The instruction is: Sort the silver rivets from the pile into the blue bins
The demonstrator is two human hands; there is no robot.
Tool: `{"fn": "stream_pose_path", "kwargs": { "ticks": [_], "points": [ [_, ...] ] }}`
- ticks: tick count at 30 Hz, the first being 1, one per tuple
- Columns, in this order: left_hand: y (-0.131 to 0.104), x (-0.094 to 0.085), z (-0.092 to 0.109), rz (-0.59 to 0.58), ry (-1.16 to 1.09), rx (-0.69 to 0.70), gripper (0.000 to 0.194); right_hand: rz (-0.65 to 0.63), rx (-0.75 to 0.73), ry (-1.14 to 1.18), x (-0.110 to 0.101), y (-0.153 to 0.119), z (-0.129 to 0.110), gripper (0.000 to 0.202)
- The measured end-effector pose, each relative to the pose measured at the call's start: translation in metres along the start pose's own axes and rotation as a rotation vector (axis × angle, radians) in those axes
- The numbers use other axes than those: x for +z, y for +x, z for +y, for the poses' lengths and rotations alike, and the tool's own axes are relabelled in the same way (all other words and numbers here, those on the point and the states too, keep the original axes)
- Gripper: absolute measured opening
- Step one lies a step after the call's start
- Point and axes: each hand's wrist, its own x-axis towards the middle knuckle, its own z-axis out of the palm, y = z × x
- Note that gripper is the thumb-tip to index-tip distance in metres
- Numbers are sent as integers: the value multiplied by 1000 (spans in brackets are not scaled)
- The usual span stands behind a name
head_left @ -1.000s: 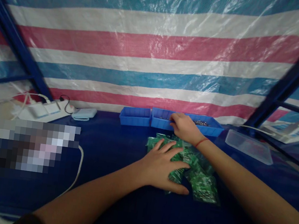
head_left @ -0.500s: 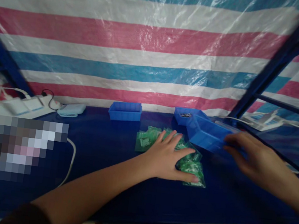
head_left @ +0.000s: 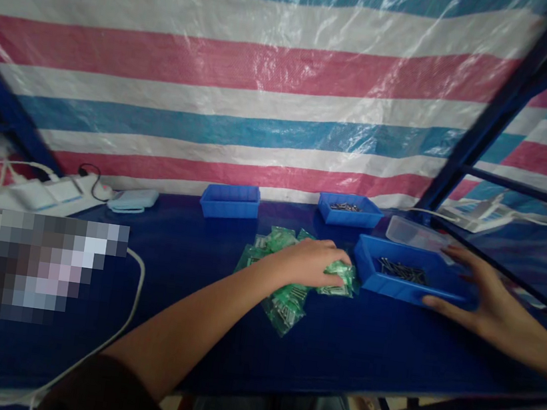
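My left hand is curled over a pile of green plastic packets at the middle of the blue table, its fingers closed on some of them. Thin metal pieces show through the packets. To the right, my right hand is spread at the right end of a blue bin that holds dark screws or nails. Its thumb is near the front rim, and its fingers are by the back corner.
Behind are a blue bin of metal pieces, another blue bin and a clear plastic box. At the left lie a light blue case, a power strip and a white cable. Blue frame posts rise at both sides.
The blue bin by my right hand went from tilted to flat on the table, and that hand has opened. My left hand went from spread to curled, and the packets shifted left.
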Motion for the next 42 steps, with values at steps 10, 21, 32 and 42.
{"fn": "stream_pose_path", "kwargs": {
  "ticks": [10, 21, 32, 42],
  "points": [
    [-37, -4, -3, 289, 223, -272, 41, -104, 424, 372, -8, 7, -2, 62],
    [-88, -1, 24, -19, 105, -360, 99, -16, 226, 453, -13, 19, -34, 87],
    [-66, 12, 14, 61, 100, -307, 69, -114, -30, 335, -4, 60, -75, 77],
    [-67, 20, 17, 270, 49, -227, 33, -184, -152, 218, -3, 87, -102, 73]
  ]
}}
